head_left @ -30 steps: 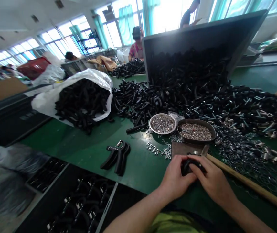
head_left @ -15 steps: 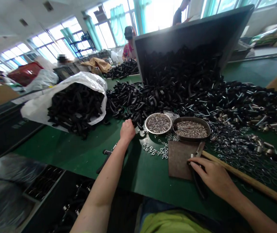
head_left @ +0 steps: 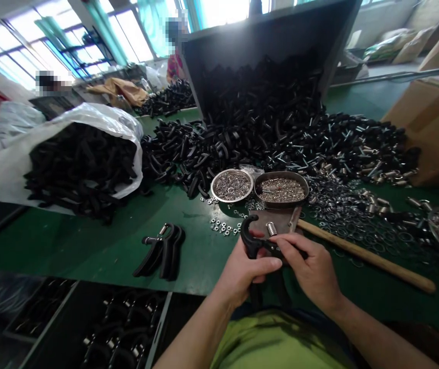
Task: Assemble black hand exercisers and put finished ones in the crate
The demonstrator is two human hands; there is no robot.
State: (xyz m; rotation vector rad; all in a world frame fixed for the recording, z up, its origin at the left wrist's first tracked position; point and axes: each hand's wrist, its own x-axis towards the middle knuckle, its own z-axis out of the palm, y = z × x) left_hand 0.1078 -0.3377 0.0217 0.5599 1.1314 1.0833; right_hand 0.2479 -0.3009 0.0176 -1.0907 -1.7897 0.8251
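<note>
My left hand (head_left: 236,274) is closed around a black hooked handle (head_left: 249,230), its curved end pointing up. Close on the right, my right hand (head_left: 307,266) pinches a second black handle (head_left: 280,289), mostly covered by the fingers. A silver coil spring (head_left: 271,228) stands up just beyond the right fingertips; where it is seated is hidden. Both parts meet in front of my body, over the table's near edge. Behind them lies a brown metal plate (head_left: 257,219), partly covered by the hands. Black clamp-like pieces (head_left: 161,251) rest on the green table to the left.
A round dish (head_left: 213,192) of small metal parts stands beside an oval tin (head_left: 307,197). Loose nuts (head_left: 225,228), a wooden stick (head_left: 373,259) and piled rings lie around. Further back are a tipped grey bin (head_left: 194,77), a white sack (head_left: 137,148) and a cardboard box (head_left: 434,133).
My left hand has come back from the handle pile with a black hooked handle, beside my right hand. The right hand's part has moved off the plate toward my body. The view has shifted.
</note>
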